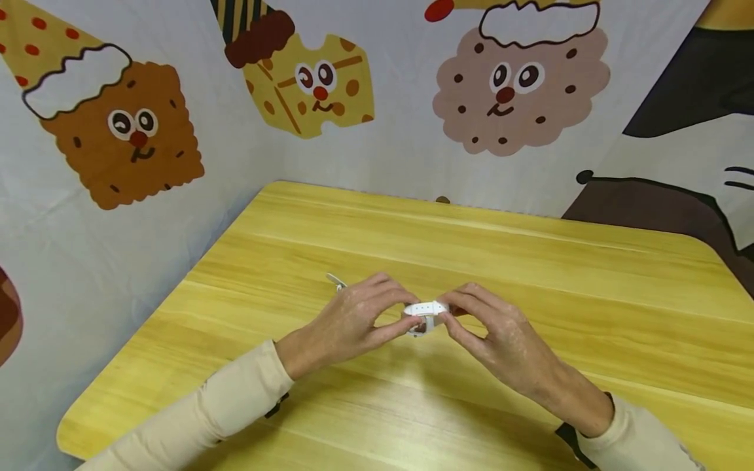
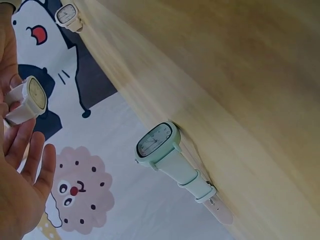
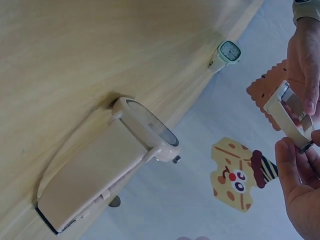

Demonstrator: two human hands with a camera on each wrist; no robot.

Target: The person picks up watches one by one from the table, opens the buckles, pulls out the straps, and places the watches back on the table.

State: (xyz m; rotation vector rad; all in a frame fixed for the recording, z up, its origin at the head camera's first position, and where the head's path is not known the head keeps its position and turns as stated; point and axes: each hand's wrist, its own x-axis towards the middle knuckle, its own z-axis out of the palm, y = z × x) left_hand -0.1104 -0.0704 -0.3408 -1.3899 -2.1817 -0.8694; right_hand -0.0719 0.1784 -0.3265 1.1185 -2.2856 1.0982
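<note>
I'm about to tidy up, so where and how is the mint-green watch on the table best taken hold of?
I'd pinch the mint-green watch by its case, coming from the crown side. It seems to rest on its edge with the crown away from the tabletop, leaving that side free. The strap looks flexible, likely a less steady hold.
</note>
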